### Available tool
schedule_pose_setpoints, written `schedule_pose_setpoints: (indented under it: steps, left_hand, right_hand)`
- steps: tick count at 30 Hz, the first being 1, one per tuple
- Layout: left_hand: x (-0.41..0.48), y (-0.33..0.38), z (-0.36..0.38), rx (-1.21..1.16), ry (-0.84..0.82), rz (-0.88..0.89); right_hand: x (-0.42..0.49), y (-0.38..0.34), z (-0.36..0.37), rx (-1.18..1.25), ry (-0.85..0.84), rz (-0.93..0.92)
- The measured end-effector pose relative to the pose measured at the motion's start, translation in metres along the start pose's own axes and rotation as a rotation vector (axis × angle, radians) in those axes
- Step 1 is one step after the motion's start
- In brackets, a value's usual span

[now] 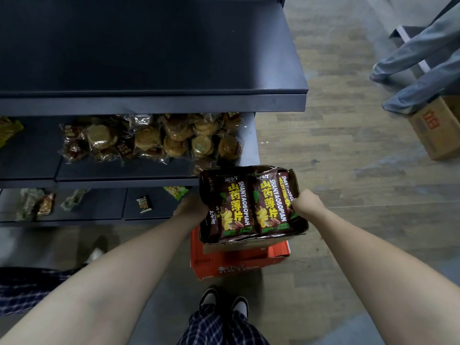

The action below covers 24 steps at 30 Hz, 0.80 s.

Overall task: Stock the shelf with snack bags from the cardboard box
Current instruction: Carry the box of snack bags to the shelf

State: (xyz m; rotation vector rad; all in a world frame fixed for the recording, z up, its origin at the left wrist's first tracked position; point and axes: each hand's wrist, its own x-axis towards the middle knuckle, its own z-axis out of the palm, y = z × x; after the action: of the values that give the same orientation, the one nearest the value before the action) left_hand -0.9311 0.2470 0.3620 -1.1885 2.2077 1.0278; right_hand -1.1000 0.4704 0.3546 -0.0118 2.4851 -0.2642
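Note:
An open cardboard box [300,221] holds several dark brown snack bags [236,207] with yellow lettering, standing side by side. The box sits above a red carton [239,263] on the floor, by the right end of the dark shelf unit [154,103]. My left hand [191,207] grips the box's left wall. My right hand [307,202] grips its right wall, fingers curled over the rim next to the rightmost bag. The top shelf board is bare; the middle shelf [112,170] carries clear packs of round pastries [174,138].
The lowest shelf [99,207] has a few scattered small packets. Another person's legs [420,70] stand at the far right beside a brown cardboard box [438,128]. My feet [224,302] are on wooden floor just behind the red carton.

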Motion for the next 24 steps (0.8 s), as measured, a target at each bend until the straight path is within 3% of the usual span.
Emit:
schedule_pose_setpoints:
  steps: [9,15,21,24]
  left_hand:
    - [0.001,0.012,-0.015,-0.042,-0.002,0.065]
    - [-0.009,0.046,-0.016,0.175,0.370,0.133]
    - [-0.028,0.083,0.025,0.201,0.421,0.164]
    - [-0.034,0.086,0.049,0.310,0.465,0.182]
  right_hand:
    - [-0.007,-0.011,-0.010,-0.068,0.041,-0.074]
    - [-0.015,-0.036,-0.017,-0.066,0.093,-0.263]
    - [-0.029,-0.064,-0.006,-0.109,0.263,-0.476]
    - [-0.035,-0.068,0.011,-0.217,0.267,-0.542]
